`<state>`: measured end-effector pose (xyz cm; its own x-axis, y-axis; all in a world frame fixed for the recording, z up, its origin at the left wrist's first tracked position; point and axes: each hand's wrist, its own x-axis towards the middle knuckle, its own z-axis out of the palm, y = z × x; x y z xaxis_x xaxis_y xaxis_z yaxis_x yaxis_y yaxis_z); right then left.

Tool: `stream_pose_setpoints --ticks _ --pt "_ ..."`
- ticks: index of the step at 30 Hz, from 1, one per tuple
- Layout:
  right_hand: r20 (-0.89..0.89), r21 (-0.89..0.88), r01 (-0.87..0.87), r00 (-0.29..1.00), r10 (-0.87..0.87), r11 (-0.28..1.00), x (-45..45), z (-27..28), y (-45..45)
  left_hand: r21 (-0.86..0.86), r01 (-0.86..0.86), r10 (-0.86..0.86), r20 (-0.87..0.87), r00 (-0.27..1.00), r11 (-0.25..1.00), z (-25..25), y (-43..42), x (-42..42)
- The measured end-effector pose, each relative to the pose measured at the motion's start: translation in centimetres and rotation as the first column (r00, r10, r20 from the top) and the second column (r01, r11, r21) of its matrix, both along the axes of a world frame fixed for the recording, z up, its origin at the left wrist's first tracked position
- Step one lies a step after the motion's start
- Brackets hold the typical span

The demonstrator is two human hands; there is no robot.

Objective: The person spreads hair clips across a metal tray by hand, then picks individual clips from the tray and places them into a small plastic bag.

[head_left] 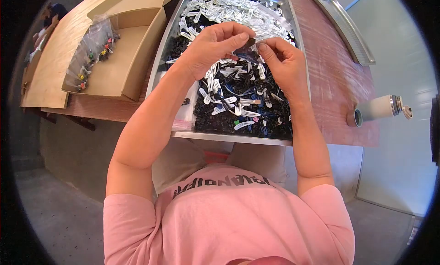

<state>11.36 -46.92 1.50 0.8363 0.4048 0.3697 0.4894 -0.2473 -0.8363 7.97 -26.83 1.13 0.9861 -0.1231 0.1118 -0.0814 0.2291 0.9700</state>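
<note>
A small clear plastic bag (248,53) with something dark at it is stretched between my two hands above a metal tray (229,137). My left hand (217,47) pinches its left side, thumb against curled fingers. On the other side, my right hand (285,65) has thumb and fingers closed at the bag's edge. What lies inside the bag is too small to make out. Below and beyond my hands the tray holds many snap hair clips, white ones (224,8) heaped at the far end and black ones (270,120) mixed with white nearer me.
To the left stands an open cardboard box (137,59) with filled clear bags (94,54) along its side. A thermos flask (378,107) lies at the right table edge. Another metal tray (346,29) sits at the far right. A person (52,15) is at the far left.
</note>
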Motion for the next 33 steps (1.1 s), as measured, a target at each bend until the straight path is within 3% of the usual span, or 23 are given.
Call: stream_pose_setpoints --ticks 3,5,6,10,12,16,19,27,33 --pt "0.032 0.039 -0.004 0.999 0.003 0.999 0.1 -0.2 -0.1 0.016 -0.007 0.007 0.021 1.0 1.0 -0.3 0.1 0.1" --pt "0.146 -0.043 0.017 0.989 -0.01 0.999 -0.1 0.0 0.1 0.084 0.027 -0.03 0.045 0.999 0.996 -1.2 0.9 0.7" --pt "0.146 -0.043 0.017 0.989 -0.01 0.999 -0.1 -0.1 0.1 0.153 0.059 -0.069 0.066 0.995 0.986 -1.3 1.1 0.8" --pt "0.095 -0.031 -0.01 0.995 0.013 0.999 -0.2 -0.2 0.3 0.144 0.061 -0.07 0.059 0.996 0.988 -1.5 1.0 1.0" --pt "0.106 -0.025 -0.007 0.994 0.009 1.0 -0.2 -0.2 0.3 0.003 0.005 -0.005 0.022 1.0 1.0 -1.3 0.3 0.7" --pt "0.098 0.034 -0.025 0.995 0.022 0.999 -0.2 -0.2 0.3 0.075 -0.007 0.016 -0.12 0.993 0.997 -0.6 -0.1 0.1" --pt "0.104 -0.004 -0.032 0.994 0.032 0.999 -0.2 -0.4 0.4 0.069 0.107 -0.095 -0.154 0.983 0.992 -0.8 0.1 0.3" --pt "0.127 -0.033 0.002 0.992 0.003 0.999 -0.3 -0.3 0.4 0.1 0.092 -0.089 -0.035 0.995 0.991 -1.5 0.7 0.8" --pt "0.094 0.057 0.059 0.994 -0.064 0.997 -0.1 -0.2 0.2 0.134 0.086 -0.09 0.026 0.996 0.987 -0.9 0.5 0.4"
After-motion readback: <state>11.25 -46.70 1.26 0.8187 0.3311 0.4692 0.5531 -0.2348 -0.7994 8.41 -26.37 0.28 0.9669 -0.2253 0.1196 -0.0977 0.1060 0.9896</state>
